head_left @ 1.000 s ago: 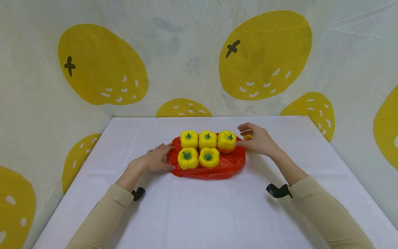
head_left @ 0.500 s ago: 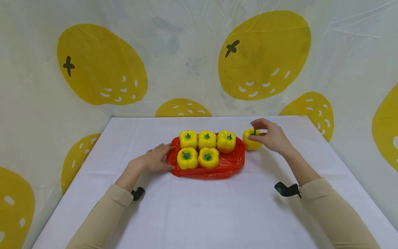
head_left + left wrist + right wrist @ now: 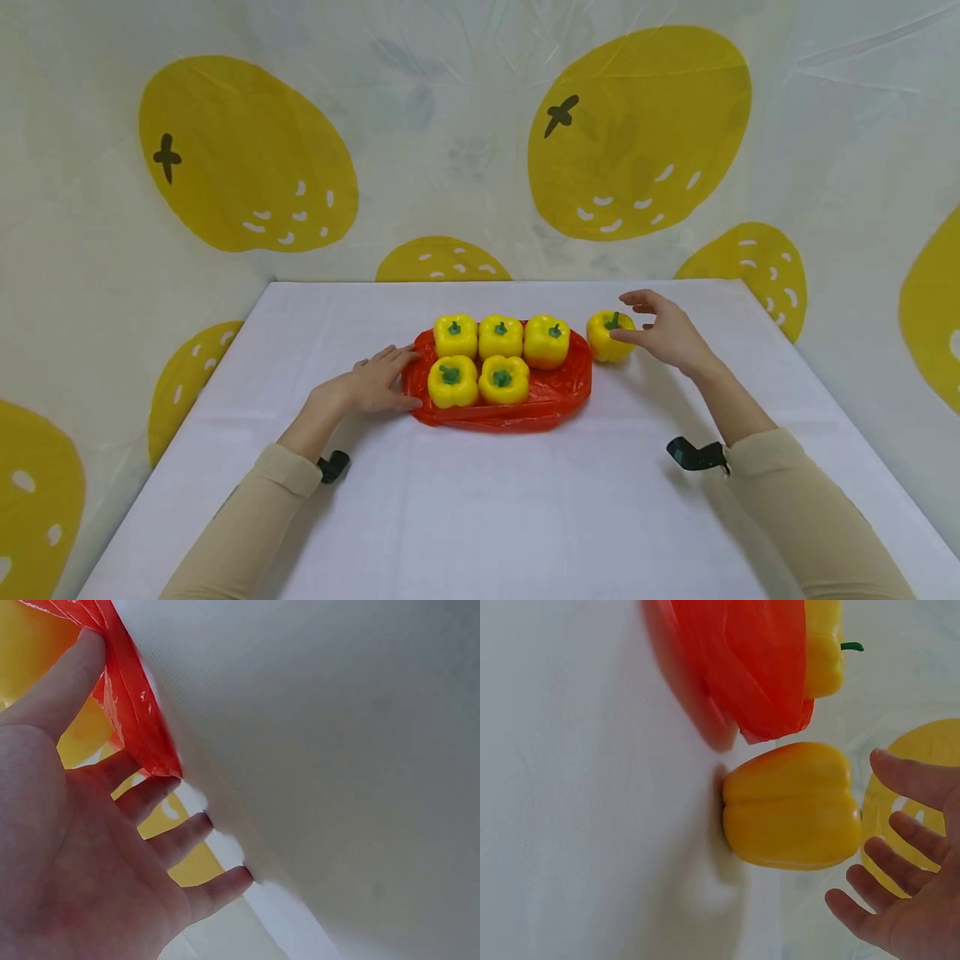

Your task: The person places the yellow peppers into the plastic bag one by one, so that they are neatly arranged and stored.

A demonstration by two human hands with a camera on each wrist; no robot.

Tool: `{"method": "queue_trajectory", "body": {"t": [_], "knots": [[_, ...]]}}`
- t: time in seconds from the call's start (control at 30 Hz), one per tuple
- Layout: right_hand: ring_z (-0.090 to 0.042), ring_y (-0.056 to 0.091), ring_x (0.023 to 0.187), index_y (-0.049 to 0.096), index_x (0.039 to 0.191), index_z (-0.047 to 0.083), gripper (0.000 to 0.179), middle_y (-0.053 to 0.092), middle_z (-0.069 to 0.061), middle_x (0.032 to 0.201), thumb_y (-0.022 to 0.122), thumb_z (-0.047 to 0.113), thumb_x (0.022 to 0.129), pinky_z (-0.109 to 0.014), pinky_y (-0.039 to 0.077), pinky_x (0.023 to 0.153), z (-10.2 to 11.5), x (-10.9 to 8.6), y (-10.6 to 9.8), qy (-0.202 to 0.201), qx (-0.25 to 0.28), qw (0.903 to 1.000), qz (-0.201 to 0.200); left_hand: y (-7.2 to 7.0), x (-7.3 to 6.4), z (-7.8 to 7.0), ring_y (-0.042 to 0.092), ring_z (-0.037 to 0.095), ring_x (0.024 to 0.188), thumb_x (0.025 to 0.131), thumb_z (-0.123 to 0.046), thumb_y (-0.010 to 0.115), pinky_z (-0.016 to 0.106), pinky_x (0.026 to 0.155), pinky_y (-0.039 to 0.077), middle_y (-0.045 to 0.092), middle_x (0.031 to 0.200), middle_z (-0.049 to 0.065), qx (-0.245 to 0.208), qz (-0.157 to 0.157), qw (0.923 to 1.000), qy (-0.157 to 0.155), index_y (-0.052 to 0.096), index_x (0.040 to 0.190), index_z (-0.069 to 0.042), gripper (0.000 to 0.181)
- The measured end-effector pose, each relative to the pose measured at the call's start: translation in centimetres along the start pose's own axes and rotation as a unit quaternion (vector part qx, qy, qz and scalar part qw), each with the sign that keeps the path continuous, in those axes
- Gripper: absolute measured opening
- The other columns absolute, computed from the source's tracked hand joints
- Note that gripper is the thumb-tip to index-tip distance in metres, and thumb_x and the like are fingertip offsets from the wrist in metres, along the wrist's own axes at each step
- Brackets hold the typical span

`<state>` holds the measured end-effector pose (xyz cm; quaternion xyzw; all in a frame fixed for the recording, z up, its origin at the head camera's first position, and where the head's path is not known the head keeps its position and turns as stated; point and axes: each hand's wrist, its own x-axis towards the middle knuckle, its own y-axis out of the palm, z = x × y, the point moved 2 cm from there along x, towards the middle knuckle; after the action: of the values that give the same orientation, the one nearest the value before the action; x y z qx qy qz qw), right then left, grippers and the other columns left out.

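Note:
A red plastic bag (image 3: 558,390) lies in the middle of the table with its mouth turned up, several yellow bell peppers (image 3: 501,336) standing inside: three at the back, two in front. My left hand (image 3: 375,386) is at the bag's left side, fingers spread; in the left wrist view its thumb and fingertips touch the red plastic (image 3: 135,712). Just right of the bag, one more yellow bell pepper (image 3: 602,343) stands upright on the table. Above and right of it hovers my right hand (image 3: 670,335), fingers loosely bent; the right wrist view shows a gap between fingers and pepper (image 3: 791,810).
A white cloth covers the table (image 3: 480,508). Behind and at the sides hangs a pale curtain (image 3: 450,125) printed with large yellow fruit. A black wrist camera (image 3: 696,455) sits on the right forearm, another black camera (image 3: 334,467) on the left.
My right hand has moved right, away from the bag's right edge, uncovering the lone pepper, then drawn back slightly from it. My left hand and the bag stay put.

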<state>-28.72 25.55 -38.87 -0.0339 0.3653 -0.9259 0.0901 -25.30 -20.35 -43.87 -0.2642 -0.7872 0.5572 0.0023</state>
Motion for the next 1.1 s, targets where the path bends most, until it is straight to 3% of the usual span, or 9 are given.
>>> {"method": "queue_trajectory", "body": {"t": [0.6,1.1], "knots": [[-0.049,0.029,0.142,0.034,0.156,0.003,0.080,0.034,-0.025,0.157,0.077,0.028,0.093,-0.068,0.032,0.111,-2.6,1.3,1.4,0.023,0.028,0.9963,0.078,0.2,0.0,0.1,0.014,0.043,0.153,0.090,-0.050,0.073,0.075,0.114,0.015,0.027,0.166,0.015,-0.001,0.000,1.0000,0.001,0.034,0.160,-0.010,0.089],[-0.049,0.036,0.136,0.033,0.155,0.004,0.078,0.035,-0.027,0.155,0.074,0.030,0.094,-0.067,0.035,0.110,-3.0,1.4,2.0,0.006,0.006,0.9973,0.073,0.2,-0.1,-0.1,0.014,0.042,0.153,0.091,-0.049,0.074,0.075,0.114,0.014,0.028,0.166,0.016,-0.001,-0.003,1.0000,-0.004,0.034,0.160,-0.011,0.089]]}}
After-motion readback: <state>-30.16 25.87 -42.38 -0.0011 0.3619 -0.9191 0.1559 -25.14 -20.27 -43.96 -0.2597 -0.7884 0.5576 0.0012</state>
